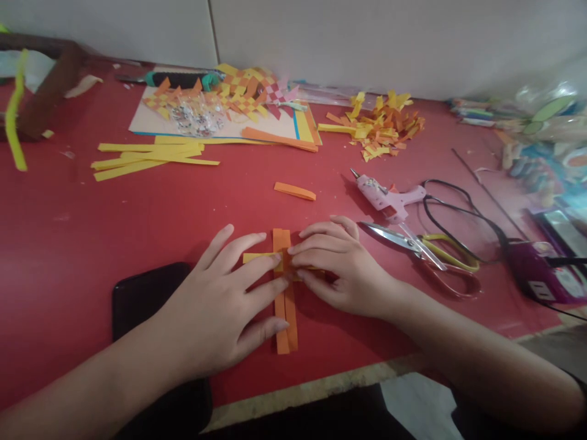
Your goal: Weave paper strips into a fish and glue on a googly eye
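Note:
Two orange paper strips [285, 318] lie side by side, pointing away from me, near the front edge of the red table [183, 201]. A yellow paper strip [257, 257] crosses them. My left hand [224, 299] lies flat with spread fingers, its fingertips pressing the strips where they cross. My right hand [337, 266] comes from the right, its fingertips pinching and pressing the yellow strip at the same crossing.
A black phone [147, 293] lies under my left wrist. Scissors [422, 250], a pink glue gun [389, 197] with its cable, a loose orange strip [295, 190], yellow strips [147, 157], paper scraps [380, 125] and woven paper pieces [247, 91] on card lie further back.

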`<state>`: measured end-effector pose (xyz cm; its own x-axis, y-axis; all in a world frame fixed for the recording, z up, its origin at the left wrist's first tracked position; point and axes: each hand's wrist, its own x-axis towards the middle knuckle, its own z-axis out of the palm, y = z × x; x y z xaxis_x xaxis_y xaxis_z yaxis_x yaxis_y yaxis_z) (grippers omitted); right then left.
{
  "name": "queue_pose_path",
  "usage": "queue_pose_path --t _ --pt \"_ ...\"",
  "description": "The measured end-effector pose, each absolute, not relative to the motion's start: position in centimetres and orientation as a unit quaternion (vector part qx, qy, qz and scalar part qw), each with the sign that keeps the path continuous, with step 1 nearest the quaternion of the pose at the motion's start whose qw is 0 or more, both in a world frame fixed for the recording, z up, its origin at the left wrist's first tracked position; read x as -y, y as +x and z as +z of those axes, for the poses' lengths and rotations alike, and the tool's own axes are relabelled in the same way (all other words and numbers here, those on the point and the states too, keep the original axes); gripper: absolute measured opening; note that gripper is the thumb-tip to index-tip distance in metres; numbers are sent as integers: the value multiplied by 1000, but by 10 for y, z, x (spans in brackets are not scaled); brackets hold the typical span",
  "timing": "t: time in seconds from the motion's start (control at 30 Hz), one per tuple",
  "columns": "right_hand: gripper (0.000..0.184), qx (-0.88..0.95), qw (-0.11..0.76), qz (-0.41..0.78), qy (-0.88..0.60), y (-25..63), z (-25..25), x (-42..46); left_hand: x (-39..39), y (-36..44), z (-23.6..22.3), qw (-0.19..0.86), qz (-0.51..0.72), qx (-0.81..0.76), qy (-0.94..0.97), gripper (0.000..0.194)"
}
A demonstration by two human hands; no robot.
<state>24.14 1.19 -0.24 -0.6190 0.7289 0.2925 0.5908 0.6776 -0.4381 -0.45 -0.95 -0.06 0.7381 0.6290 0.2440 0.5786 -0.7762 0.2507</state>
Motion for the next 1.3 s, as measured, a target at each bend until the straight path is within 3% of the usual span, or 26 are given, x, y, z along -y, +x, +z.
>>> queue_pose_path --t 0.5,0.63,0.73,0.8,0.87,0.9,1.2,1.3 --pt "18 896 218 140 -360 243 -5 -11 17 -3 -6 38 184 -332 924 49" --pt "23 893 295 141 -309 249 3 -15 17 -5 -7 41 177 -341 922 48" --pt "27 866 329 97 -365 274 20 -25 17 -6 -7 46 172 -347 921 48" --pt "27 836 278 30 -471 305 28 -38 17 -6 -7 41 169 -346 922 50" --pt "37 826 158 -37 -540 343 28 -54 18 -5 -7 32 171 -348 921 54" --pt "42 827 142 -43 -543 362 25 -63 19 -5 -7 29 174 -348 921 55" --pt "58 877 84 -35 -471 438 -10 -101 21 -4 -2 22 164 -342 925 63" --pt "50 886 85 -23 -455 427 -7 -104 21 -2 0 30 162 -334 928 60"
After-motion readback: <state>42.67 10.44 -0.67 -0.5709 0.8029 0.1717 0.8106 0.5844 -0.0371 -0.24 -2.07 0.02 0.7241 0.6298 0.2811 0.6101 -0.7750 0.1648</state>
